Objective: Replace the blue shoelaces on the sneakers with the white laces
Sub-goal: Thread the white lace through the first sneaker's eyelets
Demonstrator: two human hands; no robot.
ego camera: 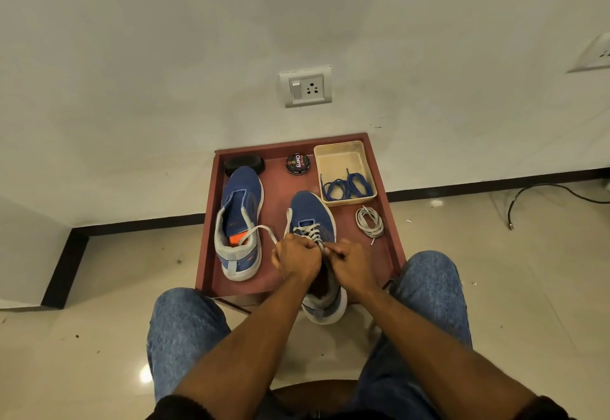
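Two blue sneakers stand on a small reddish table [277,188]. The left sneaker [239,221] has no lace. The right sneaker [310,211] carries a white lace [310,233] threaded through its eyelets, with loose ends trailing to the left. My left hand [297,256] grips a lace end at the shoe's tongue. My right hand [351,261] pinches the lace beside it. The blue laces [346,186] lie coiled in a beige tray [340,152]. A second white lace [369,221] lies coiled on the table at the right.
A round tin of shoe polish [297,163] and a black brush [244,163] sit at the table's back edge. A wall with a socket [305,87] rises right behind. My knees in jeans flank the table's near edge. A black cable [544,195] lies on the floor, right.
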